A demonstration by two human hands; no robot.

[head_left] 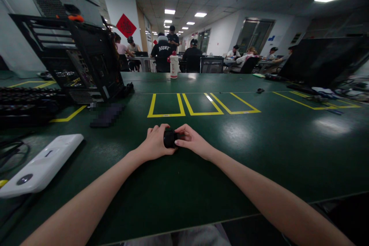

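A small black rounded object (169, 138), its exact kind unclear, is held low over the green table (178, 188) in front of me. My left hand (155, 142) is wrapped round its left side, with the thumb below and the fingers above. From the right, my right hand (193, 142) touches the object's right end with thumb and fingertips pinched. Part of the object is hidden by my fingers. Just beyond my hands, yellow tape (166, 115) marks several open-topped boxes on the tabletop.
An opened black computer case (95, 57) stands at the left, near a dark flat pixelated item (106, 116) and a white power bank-like device (43, 165). A white bottle (173, 65) stands at the far edge. To the right are a monitor (319, 61) and a small black item (260, 90).
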